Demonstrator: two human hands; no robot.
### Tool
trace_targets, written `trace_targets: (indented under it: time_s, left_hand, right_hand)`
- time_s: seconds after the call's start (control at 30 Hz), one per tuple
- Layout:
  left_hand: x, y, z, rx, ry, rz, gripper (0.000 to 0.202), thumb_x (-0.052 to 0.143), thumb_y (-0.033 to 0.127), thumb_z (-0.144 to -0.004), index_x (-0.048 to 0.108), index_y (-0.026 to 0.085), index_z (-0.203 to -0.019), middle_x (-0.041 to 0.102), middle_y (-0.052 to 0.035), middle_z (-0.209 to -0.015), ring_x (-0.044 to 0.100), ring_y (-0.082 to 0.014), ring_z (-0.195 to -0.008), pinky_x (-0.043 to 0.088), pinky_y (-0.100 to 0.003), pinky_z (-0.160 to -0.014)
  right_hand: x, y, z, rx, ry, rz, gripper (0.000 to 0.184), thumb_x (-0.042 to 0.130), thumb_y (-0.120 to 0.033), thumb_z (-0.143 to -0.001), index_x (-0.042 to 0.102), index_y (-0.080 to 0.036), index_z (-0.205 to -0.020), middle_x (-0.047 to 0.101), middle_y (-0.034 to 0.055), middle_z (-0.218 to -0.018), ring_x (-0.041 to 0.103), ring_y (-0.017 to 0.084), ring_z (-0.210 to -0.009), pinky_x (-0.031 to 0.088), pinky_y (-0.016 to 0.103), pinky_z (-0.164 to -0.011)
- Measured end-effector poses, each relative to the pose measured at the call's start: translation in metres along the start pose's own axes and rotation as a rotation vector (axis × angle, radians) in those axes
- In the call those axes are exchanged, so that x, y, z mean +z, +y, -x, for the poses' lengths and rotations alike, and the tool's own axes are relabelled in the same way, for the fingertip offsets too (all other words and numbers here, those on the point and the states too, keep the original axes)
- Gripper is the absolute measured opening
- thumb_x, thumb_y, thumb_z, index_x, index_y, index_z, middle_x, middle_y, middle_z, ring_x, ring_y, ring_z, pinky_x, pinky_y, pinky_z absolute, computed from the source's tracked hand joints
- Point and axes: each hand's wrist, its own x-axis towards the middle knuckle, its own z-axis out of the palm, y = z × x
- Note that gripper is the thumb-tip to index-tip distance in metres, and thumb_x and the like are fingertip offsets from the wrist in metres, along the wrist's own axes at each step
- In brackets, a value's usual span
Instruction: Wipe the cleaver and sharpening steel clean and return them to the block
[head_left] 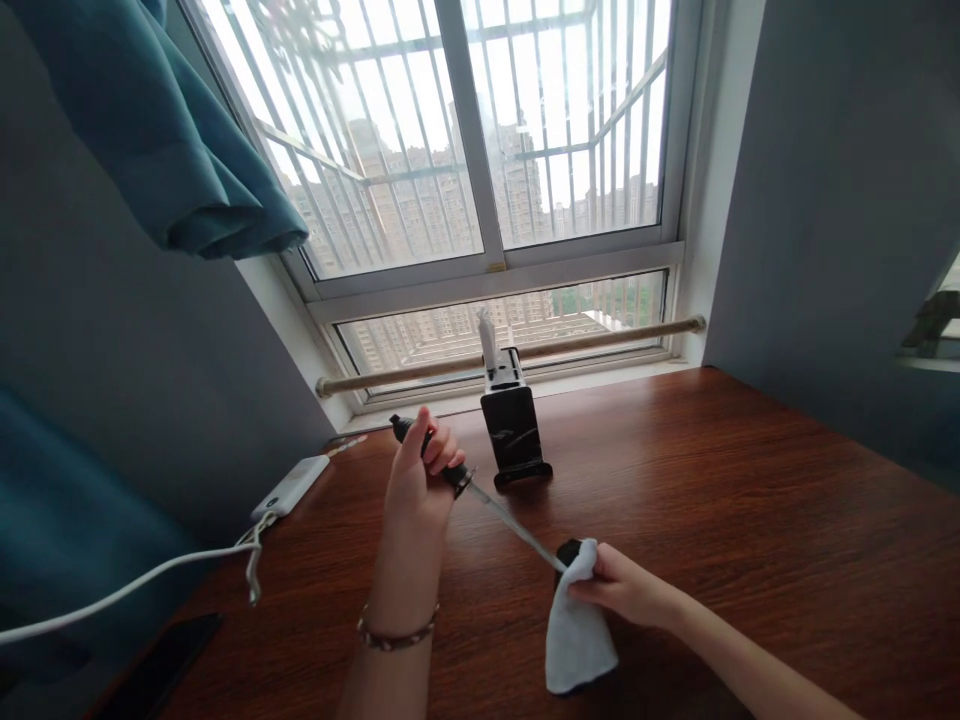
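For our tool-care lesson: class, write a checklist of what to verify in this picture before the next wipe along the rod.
1. Left hand grips the black handle of the sharpening rod firmly: ok, fingers wrapped around it.
2. Right hand holds the white cloth around the rod's far end: ok, cloth pinched at the tip.
3. Bare skin kept off the metal: cannot tell, the cloth hides the contact.
4. Black knife block stands apart from the rod: ok, upright behind it.
5. White power bank and its cable lie away from the hands: ok, off to the left on the wooden table.
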Motion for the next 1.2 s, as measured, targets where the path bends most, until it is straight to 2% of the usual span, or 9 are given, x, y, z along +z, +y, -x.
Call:
trace_targets:
  time_s: [0.2,0.37,0.53,0.63,0.7,0.77,0.87,1.03,1.2]
  left_hand:
    - [-0.005,0.013,-0.008,-0.063,-0.052,0.036,0.04,0.073,0.029,-0.069,0.037,0.016,-0.059,0.024,0.012,-0.042,0.021,-0.0007,-0.033,0.024,-0.014,-0.036]
    - [-0.038,0.052,-0.009,0.027,-0.078,0.135,0.035,0.061,0.03,-0.082,0.036,0.017,-0.061,0.023,0.0108,-0.044,0.023,-0.0024,-0.034,0.027,-0.016,-0.037]
    - [-0.083,0.093,-0.009,0.158,0.02,0.262,0.034,0.047,0.033,-0.089,0.034,0.018,-0.062,0.023,0.0096,-0.045,0.024,-0.0045,-0.035,0.032,-0.019,-0.039]
    - [-0.102,0.108,-0.01,0.241,0.107,0.294,0.034,0.046,0.03,-0.089,0.03,0.018,-0.061,0.023,0.0095,-0.045,0.023,-0.0045,-0.035,0.033,-0.019,-0.041]
    - [-0.107,0.112,-0.01,0.265,0.131,0.275,0.035,0.046,0.028,-0.089,0.029,0.018,-0.06,0.023,0.0094,-0.044,0.022,-0.0045,-0.035,0.032,-0.019,-0.041]
    - [-0.103,0.112,-0.01,0.248,0.104,0.215,0.034,0.048,0.028,-0.088,0.031,0.018,-0.06,0.024,0.0094,-0.044,0.022,-0.0043,-0.035,0.03,-0.018,-0.04]
    - [-0.083,0.098,-0.011,0.207,0.038,0.104,0.034,0.057,0.027,-0.083,0.034,0.017,-0.059,0.024,0.01,-0.043,0.021,-0.0034,-0.034,0.028,-0.017,-0.038]
    - [-0.036,0.051,-0.008,0.131,0.01,0.037,0.034,0.064,0.024,-0.075,0.038,0.017,-0.056,0.023,0.0105,-0.041,0.019,-0.002,-0.033,0.023,-0.016,-0.037]
    - [-0.016,0.031,-0.001,0.108,-0.001,0.011,0.034,0.062,0.021,-0.076,0.038,0.016,-0.054,0.023,0.0099,-0.041,0.018,-0.002,-0.033,0.022,-0.017,-0.036]
  right_hand:
    - [0.016,-0.033,-0.014,-0.064,-0.077,0.247,0.022,0.058,-0.032,-0.08,0.047,-0.015,-0.072,0.042,-0.0018,-0.069,0.037,0.012,-0.066,0.032,0.023,-0.059]
    - [0.036,-0.054,-0.037,-0.15,-0.079,0.252,0.023,0.05,-0.035,-0.085,0.048,-0.015,-0.074,0.044,0.0,-0.072,0.038,0.012,-0.067,0.033,0.024,-0.06]
    - [0.045,-0.041,-0.045,-0.02,0.118,-0.023,0.045,0.054,-0.059,-0.077,0.054,-0.014,-0.076,0.049,0.0026,-0.072,0.042,0.014,-0.065,0.037,0.024,-0.058]
    - [0.029,-0.027,-0.046,0.01,0.225,0.011,0.047,0.057,-0.061,-0.074,0.058,-0.013,-0.073,0.054,0.0045,-0.069,0.046,0.016,-0.064,0.039,0.025,-0.056]
    - [0.01,-0.028,-0.048,-0.079,0.315,0.116,0.043,0.055,-0.056,-0.077,0.061,-0.013,-0.073,0.057,0.0063,-0.07,0.05,0.018,-0.064,0.041,0.027,-0.058]
    - [-0.006,-0.043,-0.053,-0.201,0.347,0.281,0.035,0.052,-0.046,-0.082,0.063,-0.014,-0.074,0.06,0.0065,-0.069,0.052,0.018,-0.063,0.041,0.026,-0.058]
    - [-0.007,-0.084,-0.063,-0.373,0.166,0.494,0.02,0.051,-0.029,-0.086,0.066,-0.016,-0.09,0.061,0.0056,-0.08,0.053,0.017,-0.071,0.04,0.024,-0.066]
    - [0.048,-0.128,-0.088,-0.578,-0.074,0.625,0.013,0.046,-0.022,-0.087,0.056,-0.015,-0.082,0.053,0.0058,-0.083,0.047,0.016,-0.074,0.04,0.026,-0.069]
    - [0.079,-0.124,-0.104,-0.633,0.053,0.587,0.006,0.038,-0.018,-0.087,0.044,-0.016,-0.084,0.049,0.006,-0.085,0.044,0.016,-0.075,0.039,0.026,-0.07]
